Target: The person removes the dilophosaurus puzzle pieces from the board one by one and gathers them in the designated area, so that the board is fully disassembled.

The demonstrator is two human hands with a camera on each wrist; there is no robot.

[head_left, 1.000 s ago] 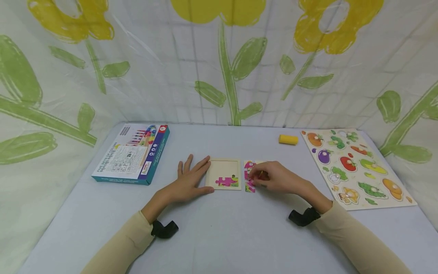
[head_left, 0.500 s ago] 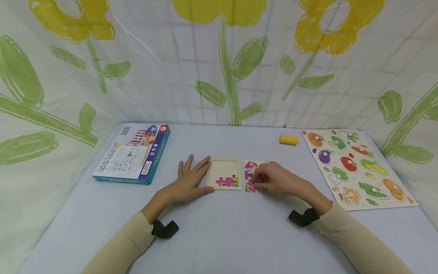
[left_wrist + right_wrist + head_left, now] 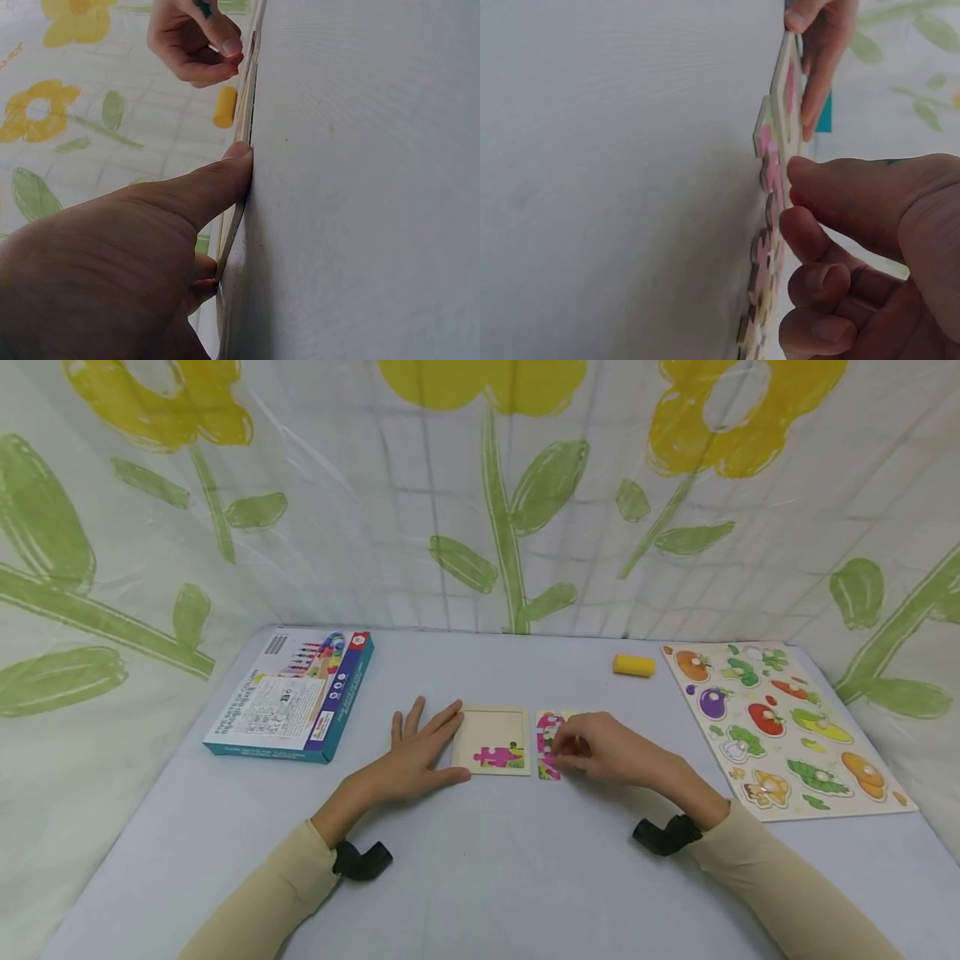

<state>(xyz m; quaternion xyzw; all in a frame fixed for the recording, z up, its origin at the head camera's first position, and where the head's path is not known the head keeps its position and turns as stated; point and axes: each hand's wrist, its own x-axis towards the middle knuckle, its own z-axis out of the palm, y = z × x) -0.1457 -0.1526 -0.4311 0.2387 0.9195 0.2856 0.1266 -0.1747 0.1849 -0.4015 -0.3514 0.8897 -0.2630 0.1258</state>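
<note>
My left hand [image 3: 411, 764] rests beside a square wooden puzzle tray [image 3: 487, 727], fingers spread, fingertips and thumb touching its left edge. Pink-and-green jigsaw pieces [image 3: 497, 757] lie in the tray's lower right part. To the right of the tray is a group of loose jigsaw pieces [image 3: 549, 722], pink, green and cream, partly hidden under my right hand [image 3: 613, 750]. That hand hovers over them with its fingers loosely curled. In the right wrist view, thumb [image 3: 847, 195] and index finger [image 3: 806, 232] are near each other, with no piece visible between them.
A boxed set [image 3: 281, 702] lies at the left of the table. A yellow cylinder [image 3: 633, 666] lies toward the back right. A vegetable peg board [image 3: 787, 735] lies at the right. Behind the table hangs a flower-printed curtain [image 3: 360, 527].
My right hand has shifted very slightly rightward over the loose pieces. The left hand and the puzzle tray hold the same position.
</note>
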